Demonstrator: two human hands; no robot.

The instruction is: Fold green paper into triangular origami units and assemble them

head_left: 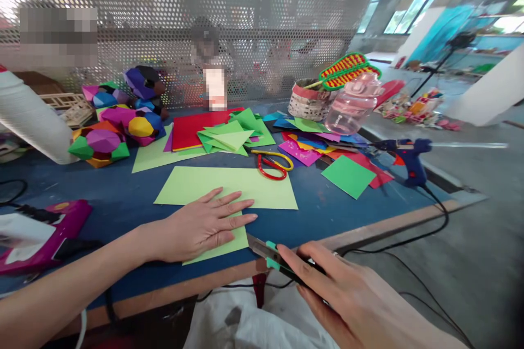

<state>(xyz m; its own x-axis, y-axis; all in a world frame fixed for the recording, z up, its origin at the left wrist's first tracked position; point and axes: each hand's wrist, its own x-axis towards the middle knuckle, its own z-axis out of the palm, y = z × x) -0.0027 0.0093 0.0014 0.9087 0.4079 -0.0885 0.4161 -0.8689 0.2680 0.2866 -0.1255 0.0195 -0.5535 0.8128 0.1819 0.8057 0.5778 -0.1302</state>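
Observation:
My left hand (200, 226) lies flat with its fingers spread, pressing a light green sheet of paper (227, 248) onto the blue tabletop near its front edge. Held in my right hand (331, 283) is a utility knife (272, 253) with a teal and black handle. Its blade points left and touches or nearly touches the sheet's right edge. Just beyond my left fingers lies another light green paper piece (196, 182). Scissors (273, 165) with red and yellow handles rest across its upper right corner.
Folded green paper and red sheets (200, 128) lie farther back. Colored paper balls (102, 144) sit left, behind a purple power strip (53, 234). A glue gun (413, 161), pink bottle (352, 106), woven basket (309, 101) and green square (347, 176) are right. Perforated metal (262, 0) stands behind.

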